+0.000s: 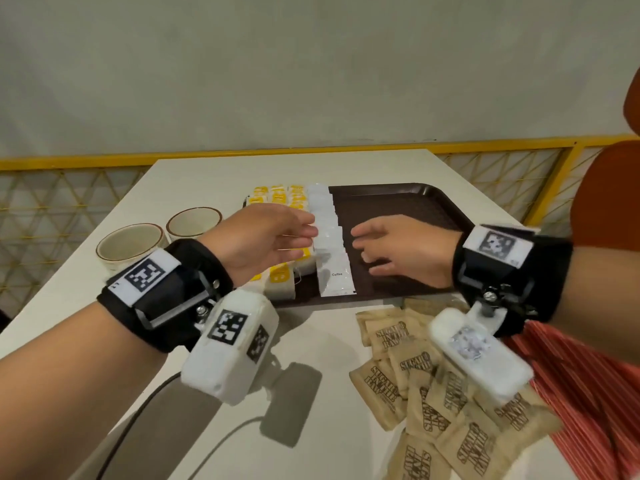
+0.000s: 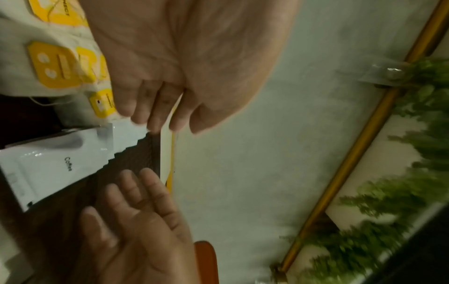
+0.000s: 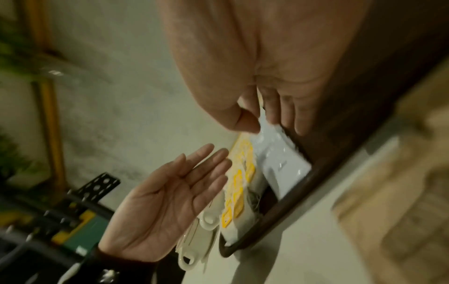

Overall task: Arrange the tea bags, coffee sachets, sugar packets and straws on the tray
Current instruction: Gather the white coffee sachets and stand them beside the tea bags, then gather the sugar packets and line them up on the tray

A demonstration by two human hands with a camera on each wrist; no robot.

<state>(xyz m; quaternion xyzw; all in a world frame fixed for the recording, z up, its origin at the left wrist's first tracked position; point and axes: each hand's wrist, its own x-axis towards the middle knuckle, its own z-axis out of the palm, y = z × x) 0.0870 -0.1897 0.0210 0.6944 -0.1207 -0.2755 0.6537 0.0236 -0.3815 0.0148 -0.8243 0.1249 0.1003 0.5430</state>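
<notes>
A dark brown tray lies on the white table. Tea bags with yellow tags fill its left part in rows. Beside them white coffee sachets overlap in one line running front to back. My left hand hovers over the tea bags, fingers straight, fingertips at the left side of that line. My right hand is over the bare tray with relaxed fingers at the line's right side. In the right wrist view the right hand has its thumb tip at the sachets. Neither hand holds anything.
Several brown sugar packets lie loose on the table in front of the tray, at the right. Two cream cups stand left of the tray. A dark cable crosses the near left. Red striped fabric is at the right edge.
</notes>
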